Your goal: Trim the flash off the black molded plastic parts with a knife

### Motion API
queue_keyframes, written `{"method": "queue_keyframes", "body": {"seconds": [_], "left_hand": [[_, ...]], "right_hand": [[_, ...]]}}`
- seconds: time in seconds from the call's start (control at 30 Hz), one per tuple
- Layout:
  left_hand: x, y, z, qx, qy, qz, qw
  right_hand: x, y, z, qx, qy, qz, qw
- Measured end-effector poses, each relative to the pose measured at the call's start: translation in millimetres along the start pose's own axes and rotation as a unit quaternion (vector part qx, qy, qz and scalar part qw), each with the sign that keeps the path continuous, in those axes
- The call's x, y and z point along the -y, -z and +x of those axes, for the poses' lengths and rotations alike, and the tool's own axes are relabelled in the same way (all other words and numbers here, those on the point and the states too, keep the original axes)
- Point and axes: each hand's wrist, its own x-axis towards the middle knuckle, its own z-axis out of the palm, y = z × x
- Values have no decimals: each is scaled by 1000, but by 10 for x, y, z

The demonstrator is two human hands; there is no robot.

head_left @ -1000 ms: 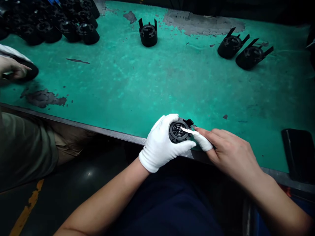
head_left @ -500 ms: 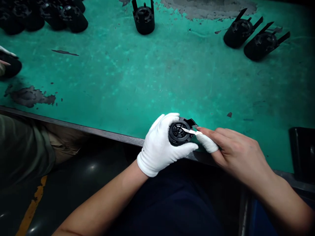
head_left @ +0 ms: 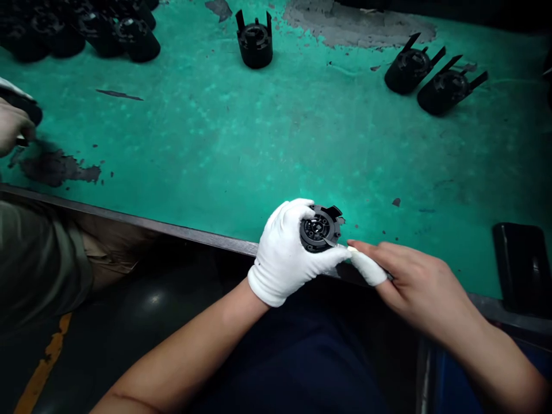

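My left hand (head_left: pixel 284 253), in a white glove, is wrapped round a round black plastic part (head_left: pixel 319 229) at the near edge of the green table. The part's ringed face is turned up, and a dark tab sticks out at its top. My right hand (head_left: pixel 405 270) is bare except for a white cover on the thumb. It pinches a small thin blade (head_left: pixel 331 242), whose tip lies on the lower right of the part's face, close to my left thumb.
On the green table (head_left: pixel 215 144), a black cup with upright prongs (head_left: pixel 255 46) stands at the back, two similar ones (head_left: pixel 444 92) at the right, several (head_left: pixel 138 40) at the back left. A black object (head_left: pixel 520 267) lies at the right edge. Another person's hand (head_left: pixel 12 126) is at the left.
My right hand has moved slightly down, and the blade has shifted from the middle of the part's face to its lower right. The other person's hand has come further into view.
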Motion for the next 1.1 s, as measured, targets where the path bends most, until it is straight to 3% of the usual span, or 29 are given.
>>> {"method": "queue_keyframes", "body": {"seconds": [0.2, 0.33, 0.4, 0.5, 0.63, 0.73, 0.87, 1.1], "left_hand": [[-64, -101, -51, -34, 12, 30, 999], [-79, -101, -69, -36, 17, 25, 999], [-57, -19, -20, 0, 9, 6, 1000], [5, 194, 142, 102, 1, -5, 995], [101, 466, 423, 244, 5, -1, 970], [158, 557, 584, 306, -7, -11, 952], [200, 566, 688, 353, -23, -27, 935], [182, 539, 684, 351, -2, -44, 935]], "right_hand": [[136, -30, -53, -45, -55, -108, 992], [118, 45, -43, -66, -71, -8, 995], [39, 96, -21, -64, -67, 15, 996], [-106, 150, 65, -1, -20, -16, 1000], [-224, 177, 236, 47, 49, -50, 996], [-246, 197, 364, 69, 95, -69, 991], [-260, 227, 488, 86, 124, -89, 985], [-226, 236, 555, 77, 100, -115, 985]]}}
